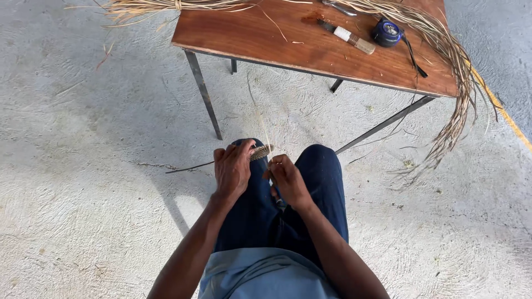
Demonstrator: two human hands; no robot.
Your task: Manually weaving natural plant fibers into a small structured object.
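My left hand (233, 169) rests over my left knee and grips a small woven coil of straw (259, 153) at its right edge. My right hand (287, 178) sits just right of the coil, fingers pinched on a thin pale straw strand (260, 119) that rises up toward the table. Both hands are close together above my dark blue trousers (313, 182). Most of the coil is hidden under my left fingers.
A brown wooden table (266, 39) on metal legs stands ahead. On it lie a knife (348, 35), a blue tape measure (387, 32) and long dry straw bundles (451, 83) hanging off the right edge. Concrete floor (83, 166) surrounds me.
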